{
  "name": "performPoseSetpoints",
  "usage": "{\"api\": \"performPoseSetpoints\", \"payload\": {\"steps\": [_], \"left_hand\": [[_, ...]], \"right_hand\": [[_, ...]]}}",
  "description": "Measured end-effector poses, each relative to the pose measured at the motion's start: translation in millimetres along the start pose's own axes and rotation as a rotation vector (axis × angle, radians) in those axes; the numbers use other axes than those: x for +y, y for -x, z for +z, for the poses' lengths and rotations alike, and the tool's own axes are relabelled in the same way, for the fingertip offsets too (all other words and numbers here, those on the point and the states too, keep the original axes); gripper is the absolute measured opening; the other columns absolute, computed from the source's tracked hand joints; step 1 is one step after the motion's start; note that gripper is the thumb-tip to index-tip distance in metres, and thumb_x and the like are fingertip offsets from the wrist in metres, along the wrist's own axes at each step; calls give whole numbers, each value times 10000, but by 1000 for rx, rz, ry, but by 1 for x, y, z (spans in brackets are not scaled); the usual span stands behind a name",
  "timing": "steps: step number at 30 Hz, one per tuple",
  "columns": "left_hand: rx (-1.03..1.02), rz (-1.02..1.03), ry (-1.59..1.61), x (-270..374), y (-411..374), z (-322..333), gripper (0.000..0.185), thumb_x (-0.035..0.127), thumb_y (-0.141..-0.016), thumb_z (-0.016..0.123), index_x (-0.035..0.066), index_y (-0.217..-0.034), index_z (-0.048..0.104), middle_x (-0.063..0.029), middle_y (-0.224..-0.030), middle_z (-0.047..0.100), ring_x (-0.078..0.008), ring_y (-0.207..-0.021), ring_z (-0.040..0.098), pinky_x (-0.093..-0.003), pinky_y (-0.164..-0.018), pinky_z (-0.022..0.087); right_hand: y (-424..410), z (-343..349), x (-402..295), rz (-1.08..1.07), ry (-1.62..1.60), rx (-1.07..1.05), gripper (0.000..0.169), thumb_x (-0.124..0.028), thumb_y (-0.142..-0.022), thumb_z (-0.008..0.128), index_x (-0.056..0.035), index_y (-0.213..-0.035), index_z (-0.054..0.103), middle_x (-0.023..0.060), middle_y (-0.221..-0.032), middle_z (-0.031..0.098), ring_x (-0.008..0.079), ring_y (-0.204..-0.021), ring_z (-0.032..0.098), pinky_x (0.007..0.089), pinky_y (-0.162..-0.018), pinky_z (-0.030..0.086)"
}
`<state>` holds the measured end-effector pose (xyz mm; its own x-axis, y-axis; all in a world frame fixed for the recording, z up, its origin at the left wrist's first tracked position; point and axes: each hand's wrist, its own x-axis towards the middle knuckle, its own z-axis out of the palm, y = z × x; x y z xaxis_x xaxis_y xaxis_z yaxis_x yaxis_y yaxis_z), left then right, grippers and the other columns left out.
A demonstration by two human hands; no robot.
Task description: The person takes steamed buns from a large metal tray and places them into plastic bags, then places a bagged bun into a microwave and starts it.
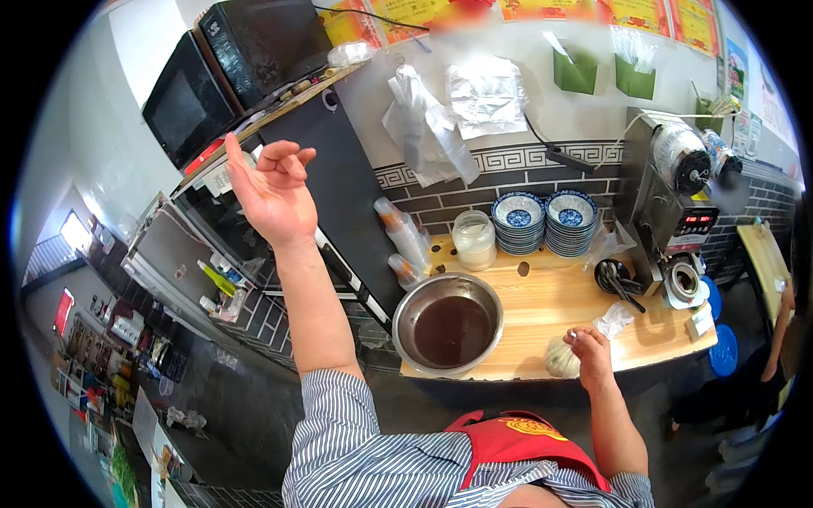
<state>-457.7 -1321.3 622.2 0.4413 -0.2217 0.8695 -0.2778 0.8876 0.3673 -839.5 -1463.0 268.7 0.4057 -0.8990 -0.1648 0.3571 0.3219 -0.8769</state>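
My left hand [274, 190] is raised in front of a wooden shelf board [292, 101], palm showing and fingers apart, with nothing in it. Low over the front of the wooden counter [533, 305], my right hand [591, 355] pinches the top of a clear plastic bag [560, 357] with pale contents. What exactly the bag holds is hard to make out. Left of it stands a large steel basin [401, 330] of dark brown liquid [452, 331]. Crumpled white tissue [613, 320] lies just beyond my right hand.
Two stacks of blue-and-white bowls [519, 219] and a glass jar [474, 241] of white powder line the counter's back. Plastic cups [403, 235] lean at the left. A cup-sealing machine [673, 209] stands right, beside black ladles [616, 277]. Microwave ovens [190, 95] occupy the shelf. A person's arm [781, 330] shows far right.
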Motion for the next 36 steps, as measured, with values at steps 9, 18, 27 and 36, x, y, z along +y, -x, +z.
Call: {"api": "performPoseSetpoints", "payload": {"steps": [9, 18, 27, 36], "left_hand": [[-388, -1153, 49, -162, 230, 12, 445, 375, -1018, 394, 47, -1314, 444, -136, -1093, 639, -210, -983, 612, -350, -869, 454], [-537, -1519, 314, -194, 358, 59, 601, 533, -997, 320, 27, -1306, 420, -155, -1236, 556, -249, -1143, 542, -407, -982, 401], [-324, -1715, 645, -187, 363, 46, 506, 411, -1009, 333, 18, -1311, 434, -178, -1109, 612, -288, -1053, 584, -390, -942, 455], [-417, -1565, 625, -219, 319, 65, 478, 390, -984, 405, -6, -1234, 503, -216, -1225, 583, -329, -1127, 573, -423, -973, 438]], "right_hand": [[-53, 60, 32, 40, 159, 162, 260, -199, -828, 657, -22, -1018, 664, 52, -898, 657, 140, -809, 612, 288, -752, 499], [-12, 84, 22, -97, 308, 78, 227, -186, -776, 642, 11, -890, 633, 93, -860, 674, 174, -799, 631, 312, -731, 506], [15, 93, 40, -171, 817, -61, 289, -220, -776, 647, -13, -977, 646, 162, -997, 667, 279, -941, 633, 374, -812, 496], [56, 39, 60, 65, 680, 320, 602, -150, -815, 594, 39, -1357, 416, 181, -1107, 655, 267, -980, 653, 336, -842, 522]]}}
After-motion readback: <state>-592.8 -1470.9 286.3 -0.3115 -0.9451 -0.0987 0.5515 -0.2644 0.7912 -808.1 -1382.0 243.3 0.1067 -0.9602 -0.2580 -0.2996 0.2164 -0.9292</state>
